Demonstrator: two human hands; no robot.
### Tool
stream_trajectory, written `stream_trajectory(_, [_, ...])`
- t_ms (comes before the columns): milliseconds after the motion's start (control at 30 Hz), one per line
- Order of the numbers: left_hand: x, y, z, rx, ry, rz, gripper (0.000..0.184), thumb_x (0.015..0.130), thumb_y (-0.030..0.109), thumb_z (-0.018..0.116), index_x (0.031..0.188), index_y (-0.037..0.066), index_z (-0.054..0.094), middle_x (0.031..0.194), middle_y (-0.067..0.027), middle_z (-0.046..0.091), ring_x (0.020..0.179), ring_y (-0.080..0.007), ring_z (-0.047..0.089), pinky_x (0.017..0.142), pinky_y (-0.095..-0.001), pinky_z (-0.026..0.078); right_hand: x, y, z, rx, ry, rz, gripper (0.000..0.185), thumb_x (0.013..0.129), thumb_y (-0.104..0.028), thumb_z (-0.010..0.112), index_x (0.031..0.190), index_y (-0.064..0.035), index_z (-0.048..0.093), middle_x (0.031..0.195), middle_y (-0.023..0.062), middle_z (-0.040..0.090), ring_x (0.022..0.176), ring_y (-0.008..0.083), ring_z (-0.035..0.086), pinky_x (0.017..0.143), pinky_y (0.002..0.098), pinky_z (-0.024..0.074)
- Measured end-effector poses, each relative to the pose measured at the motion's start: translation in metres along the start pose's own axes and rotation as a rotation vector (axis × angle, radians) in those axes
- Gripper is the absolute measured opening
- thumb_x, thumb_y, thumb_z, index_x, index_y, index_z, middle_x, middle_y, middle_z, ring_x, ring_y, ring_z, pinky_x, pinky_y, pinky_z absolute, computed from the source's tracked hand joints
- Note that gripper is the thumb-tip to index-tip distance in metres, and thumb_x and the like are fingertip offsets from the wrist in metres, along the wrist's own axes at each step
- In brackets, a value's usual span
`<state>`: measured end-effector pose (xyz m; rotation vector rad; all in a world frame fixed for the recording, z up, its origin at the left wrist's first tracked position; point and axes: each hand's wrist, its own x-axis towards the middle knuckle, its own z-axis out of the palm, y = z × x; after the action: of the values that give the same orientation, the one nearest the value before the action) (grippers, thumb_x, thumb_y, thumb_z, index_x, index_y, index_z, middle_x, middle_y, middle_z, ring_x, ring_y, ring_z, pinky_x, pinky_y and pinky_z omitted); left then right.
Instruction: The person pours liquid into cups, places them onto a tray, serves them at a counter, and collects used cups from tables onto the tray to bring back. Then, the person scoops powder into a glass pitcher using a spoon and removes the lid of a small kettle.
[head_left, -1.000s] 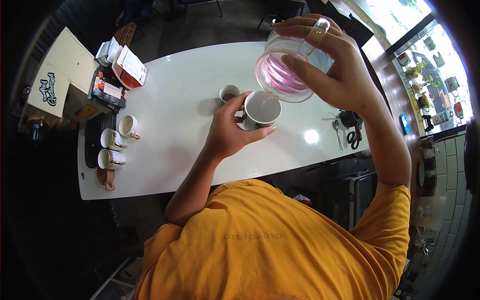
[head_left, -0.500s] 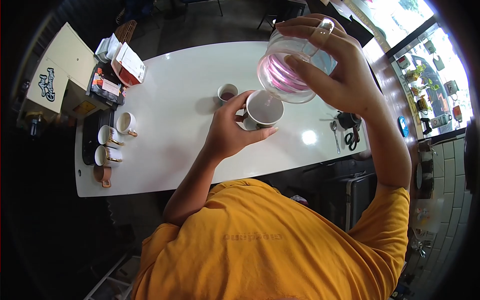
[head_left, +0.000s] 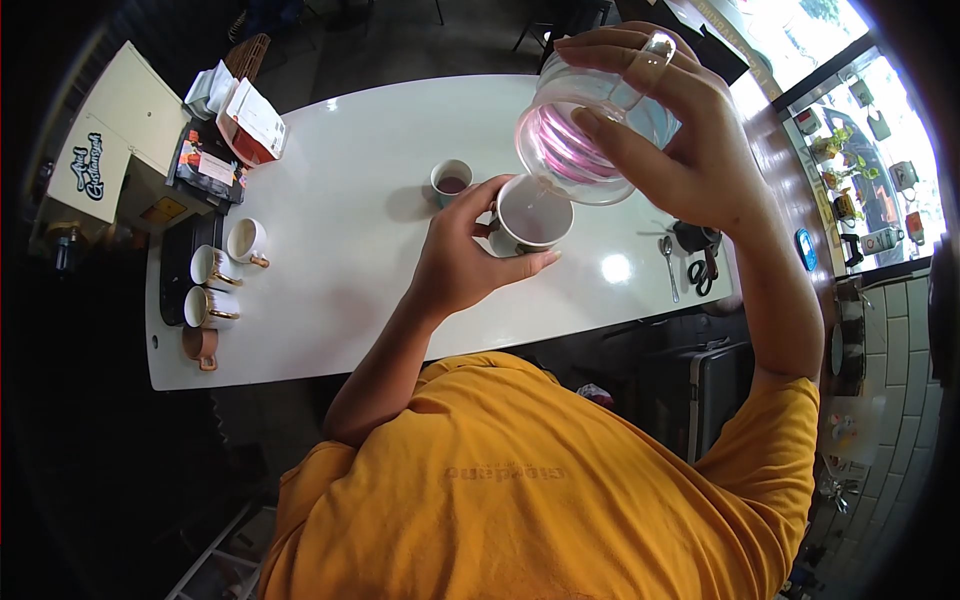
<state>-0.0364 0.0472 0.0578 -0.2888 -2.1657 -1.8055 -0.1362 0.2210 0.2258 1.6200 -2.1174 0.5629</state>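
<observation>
Left grip closed around mug, partly covering it, right grip holding tilted clear jug, partly hidden

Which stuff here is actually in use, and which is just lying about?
In use:
- mug, held in the left hand
- clear vessel, tipped over it by the right hand

Lying about:
- spoon
- scissors
- three white cups and a brown cup
- small cup behind the left hand: untouched, role unclear
</observation>
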Motion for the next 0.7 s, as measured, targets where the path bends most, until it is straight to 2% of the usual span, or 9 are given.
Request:
stream_trajectory(667, [0.003,-0.008,0.013,0.011,0.029,-0.003,0.077,0.065,0.028,0.090,0.129,0.003,0.055,0.116,-0.0124,0.063,0.106,-0.0222,0.064,0.081,-0.0330,0.052,-0.007,0.003,-0.007,-0.044,-0.013,-0.004,0.038,0.081,-0.016,0.070,0.115,0.0011,0.068,0.119,0.0186,0.066,0.112,0.0316,0.063,0.097,0.0406,0.0476])
stream_trajectory(700, [0.003,-0.007,0.014,0.010,0.029,-0.009,0.077,0.065,0.028,0.090,0.129,0.003,0.055,0.116,-0.0125,0.063,0.106,-0.0222,0.064,0.081,-0.0329,0.052,-0.007,0.007,-0.010,0.007,-0.044,-0.017,0.040,0.081,-0.019,0.070,0.113,0.0047,0.066,0.116,0.0215,0.066,0.110,0.0351,0.062,0.096,0.0435,0.0474])
